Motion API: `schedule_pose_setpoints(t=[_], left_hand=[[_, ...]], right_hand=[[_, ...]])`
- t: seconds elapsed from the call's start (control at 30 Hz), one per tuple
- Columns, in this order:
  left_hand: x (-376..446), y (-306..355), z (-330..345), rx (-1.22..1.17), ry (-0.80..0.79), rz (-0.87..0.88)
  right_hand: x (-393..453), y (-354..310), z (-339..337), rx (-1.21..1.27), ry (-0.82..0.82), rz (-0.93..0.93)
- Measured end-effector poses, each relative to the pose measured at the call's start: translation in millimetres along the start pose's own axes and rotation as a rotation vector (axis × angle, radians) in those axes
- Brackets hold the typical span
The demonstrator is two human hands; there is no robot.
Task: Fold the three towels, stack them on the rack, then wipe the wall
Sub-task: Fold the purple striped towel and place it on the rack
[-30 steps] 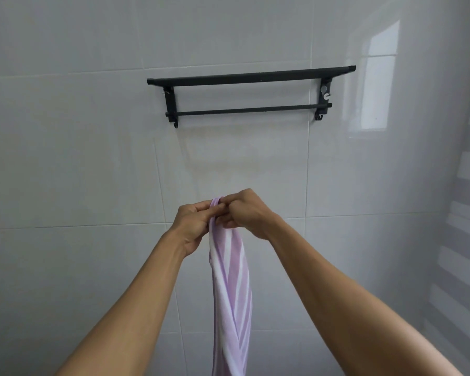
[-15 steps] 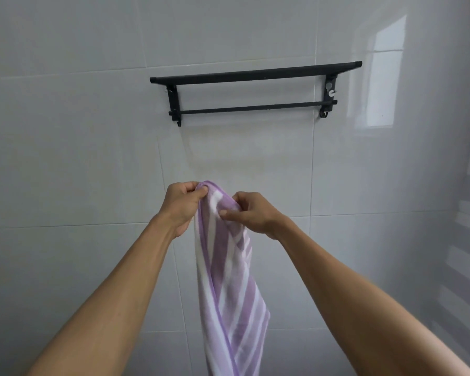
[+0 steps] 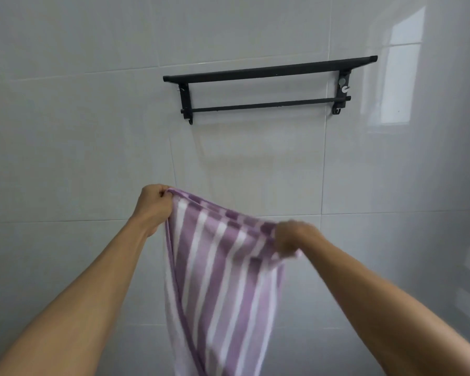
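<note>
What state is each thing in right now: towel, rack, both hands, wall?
Towel: unfolded, top edge stretched between both hands, rest hanging down.
Rack: mounted on the wall, no towel on it or its lower bar.
Left hand: closed on the towel's upper left corner.
Right hand: closed on the towel's upper right edge, blurred.
Wall: tiled, glossy, faint yellowish mark below the rack.

Both arms were extended forward, hands apart. Left hand [image 3: 154,206] was fisted, pinching higher; right hand [image 3: 292,237] was clenched lower, motion-blurred.
</note>
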State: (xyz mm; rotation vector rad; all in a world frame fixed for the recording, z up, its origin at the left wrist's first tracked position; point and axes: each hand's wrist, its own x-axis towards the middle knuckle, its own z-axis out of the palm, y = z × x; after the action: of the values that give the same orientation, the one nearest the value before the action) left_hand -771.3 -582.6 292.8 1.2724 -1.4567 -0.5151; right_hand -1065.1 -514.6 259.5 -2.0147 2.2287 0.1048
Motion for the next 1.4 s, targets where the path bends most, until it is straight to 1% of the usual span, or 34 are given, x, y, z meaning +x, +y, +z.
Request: schedule_pose_setpoints(t=[0.07,0.1,0.17,0.2,0.27,0.37,0.43,0.57,0.67,0.73,0.8,0.9,1.03,1.13,1.2,1.3,1.4], left_hand=[[-1.2,-14.4,-7.0,0.107,-0.036,0.009],[-1.1,-17.9,-9.1,0.142,-0.058,0.017],[0.5,-16.5,-10.0,0.168,-0.107,0.035],[1.0,-12.2,-8.7,0.149,-0.13,0.043],[-0.1,-2.5,-7.9,0.027,-0.159,0.03],[-0.5,9.1,-11.4,-0.111,-0.137,0.002],[6.4,12.3,-14.6,-0.114,-0.074,0.014],[18.9,13.5,-15.0,-0.052,0.004,0.03],[21.2,11.4,-12.0,-0.031,0.08,0.01],[17.4,12.6,-8.8,0.003,0.096,0.016],[14.9,14.3,-6.5,0.042,0.117,0.024],[19.4,20.6,-12.8,0.055,0.196,0.019],[18.1,23.8,-16.4,0.185,0.242,0.061],[14.7,21.9,-15.8,0.216,0.267,0.071],[16.7,22.8,-16.8,0.216,0.287,0.086],[17.9,24.8,-16.5,0.211,0.299,0.083],[20.4,25.7,-18.1,0.162,0.307,0.061]], right_hand=[[-6.1,7.7,-32.7,-0.047,0.32,0.085],[-9.1,10.3,-47.8,-0.068,0.428,0.11],[-11.8,12.6,-69.6,-0.108,0.551,0.138],[-12.8,13.3,-76.7,-0.118,0.582,0.148],[-15.6,15.2,-85.4,-0.117,0.598,0.163],[-20.5,22.1,-91.7,-0.108,0.635,0.205],[-21.9,28.0,-92.5,-0.124,0.681,0.215],[-22.0,38.8,-98.2,-0.128,0.709,0.213],[-16.8,42.1,-99.6,-0.144,0.812,0.244],[-13.7,45.1,-99.4,-0.066,0.786,0.273],[-11.2,50.3,-102.0,0.141,0.742,0.25],[-7.0,56.2,-111.1,0.51,0.796,0.159],[-14.2,59.6,-110.6,0.847,0.772,0.133],[-15.6,62.7,-106.4,1.064,0.776,0.109],[-10.8,62.6,-104.2,1.135,0.782,0.09],[-4.2,63.3,-101.6,1.108,0.707,0.094],[-3.7,66.3,-100.0,1.1,0.677,0.037]])
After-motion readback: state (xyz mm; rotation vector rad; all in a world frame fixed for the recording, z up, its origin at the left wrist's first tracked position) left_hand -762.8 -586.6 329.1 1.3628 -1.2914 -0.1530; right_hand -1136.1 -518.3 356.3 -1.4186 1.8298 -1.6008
